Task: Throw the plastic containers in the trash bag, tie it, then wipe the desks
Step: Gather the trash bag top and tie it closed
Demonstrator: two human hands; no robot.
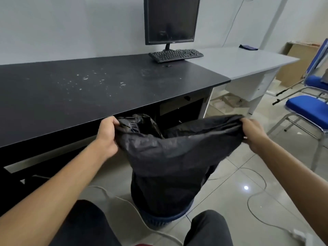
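Black, crinkled trash bag [170,157] stands in a blue bin [165,217] on the floor beside the dusty worktop [88,89], stretched between left hand [107,137] and right hand [252,134], each gripping its rim.

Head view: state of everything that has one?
Black plastic trash bag: untied, mouth stretched open.
Left hand: grips the bag's left rim.
Right hand: grips the bag's right rim.
Round blue mesh bin: upright on the floor, bag inside it.
Long black desk: unwiped, white specks on top.
Black flat monitor: screen dark.
Light grey desk: dark cloth lies at its far end.
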